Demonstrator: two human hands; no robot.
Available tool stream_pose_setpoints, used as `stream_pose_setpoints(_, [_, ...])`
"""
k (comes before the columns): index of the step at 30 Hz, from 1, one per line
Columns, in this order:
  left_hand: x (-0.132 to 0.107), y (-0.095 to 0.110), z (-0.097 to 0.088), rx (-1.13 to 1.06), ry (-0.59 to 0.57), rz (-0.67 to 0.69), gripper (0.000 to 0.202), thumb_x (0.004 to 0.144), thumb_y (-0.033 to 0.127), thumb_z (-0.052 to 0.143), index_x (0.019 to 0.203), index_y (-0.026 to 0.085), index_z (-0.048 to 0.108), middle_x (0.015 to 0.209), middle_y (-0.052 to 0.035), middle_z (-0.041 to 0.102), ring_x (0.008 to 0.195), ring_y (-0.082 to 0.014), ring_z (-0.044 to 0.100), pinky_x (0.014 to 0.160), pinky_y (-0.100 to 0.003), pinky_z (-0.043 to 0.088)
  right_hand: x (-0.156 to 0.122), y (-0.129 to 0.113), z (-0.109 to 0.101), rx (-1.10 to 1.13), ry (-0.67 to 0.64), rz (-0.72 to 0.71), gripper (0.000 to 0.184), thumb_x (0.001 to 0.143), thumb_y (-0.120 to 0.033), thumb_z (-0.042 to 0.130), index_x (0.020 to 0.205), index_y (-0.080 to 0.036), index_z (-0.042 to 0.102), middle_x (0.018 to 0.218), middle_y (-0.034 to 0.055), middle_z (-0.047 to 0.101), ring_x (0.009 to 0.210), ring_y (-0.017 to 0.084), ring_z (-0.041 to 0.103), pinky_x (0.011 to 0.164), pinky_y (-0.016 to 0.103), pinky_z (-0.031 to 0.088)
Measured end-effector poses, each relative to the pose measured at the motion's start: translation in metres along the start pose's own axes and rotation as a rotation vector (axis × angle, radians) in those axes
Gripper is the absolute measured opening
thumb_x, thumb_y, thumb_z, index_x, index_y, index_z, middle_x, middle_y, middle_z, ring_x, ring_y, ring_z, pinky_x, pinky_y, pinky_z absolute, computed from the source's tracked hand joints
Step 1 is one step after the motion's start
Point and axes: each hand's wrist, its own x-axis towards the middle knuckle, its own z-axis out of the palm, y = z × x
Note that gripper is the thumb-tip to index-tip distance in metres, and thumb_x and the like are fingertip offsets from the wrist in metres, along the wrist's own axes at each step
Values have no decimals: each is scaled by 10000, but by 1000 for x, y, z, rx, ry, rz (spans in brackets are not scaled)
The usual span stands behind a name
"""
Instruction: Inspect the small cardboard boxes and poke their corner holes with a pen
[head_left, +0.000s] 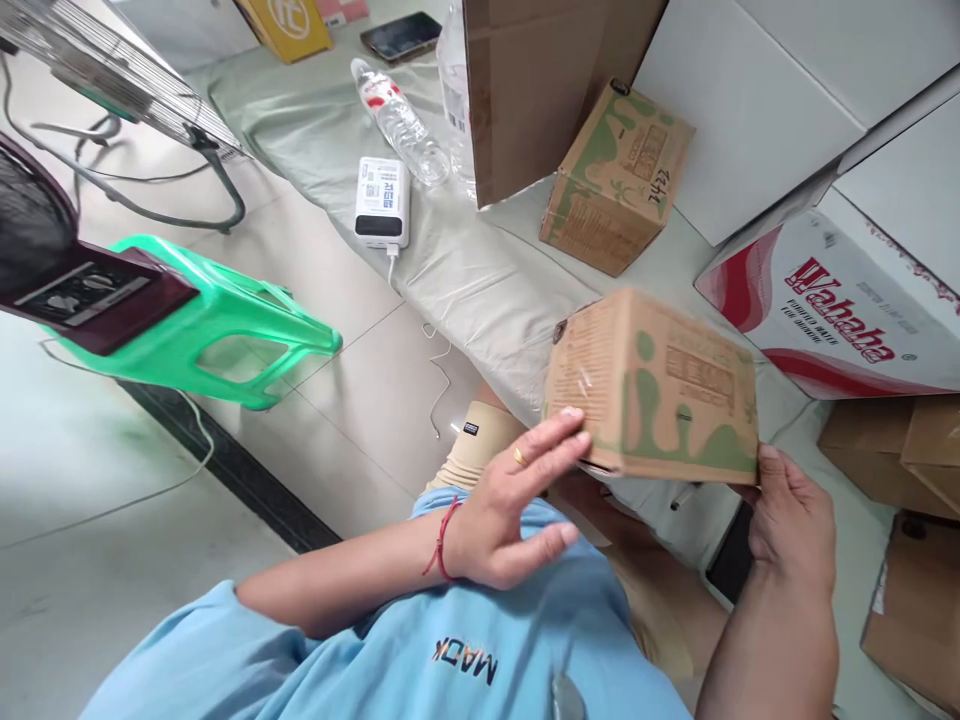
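A brown cardboard box (pixel 690 375) with green splash printing is tilted above the cloth-covered surface, over my lap. At its lower right corner my right hand (pixel 791 510) grips it, the thumb on the printed side and the other fingers mostly out of sight. My left hand (pixel 517 500), with a ring and a red string bracelet, rests its extended fingertips against the box's left side; its thumb stands apart. A similar carton (pixel 619 180) with handwritten marks sits behind, next to a larger open cardboard box (pixel 525 100).
A white power bank (pixel 382 200) with a cable lies near a clear plastic bottle (pixel 401 125) and a phone (pixel 401 38). At right stand a Wahaha carton (pixel 847 310) and more brown boxes (pixel 911 600). A green stool (pixel 225 330) and a fan are on the left.
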Motion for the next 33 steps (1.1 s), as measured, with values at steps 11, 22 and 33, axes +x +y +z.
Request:
stream_pose_setpoints(11, [34,6,17,103,-36,232,892,980,160,639,1799,217,291,1772,-200,474,1672,-349,453,1348,-561,463,3,13,-3,162,46,141,541,773,-689,926,906,-188,771,838,15,798,643,135,669,561,241,563])
stream_pose_setpoints(22, [31,-3,-1,80,267,-231,619,1127,582,510,1666,281,555,1604,-161,611,1501,-377,567,1217,-548,540,-24,0,25,106,-40,74,609,866,-808,791,1049,-231,853,1031,65,868,1008,270,810,993,447,657])
stream_pose_setpoints(33, [29,-22,-33,-287,379,-580,659,903,419,923,1506,272,700,1540,-114,719,1488,-344,646,1223,-463,573,-73,-10,28,-7,-255,-158,479,989,-571,785,1368,-278,802,1367,90,798,1247,282,770,1055,396,654])
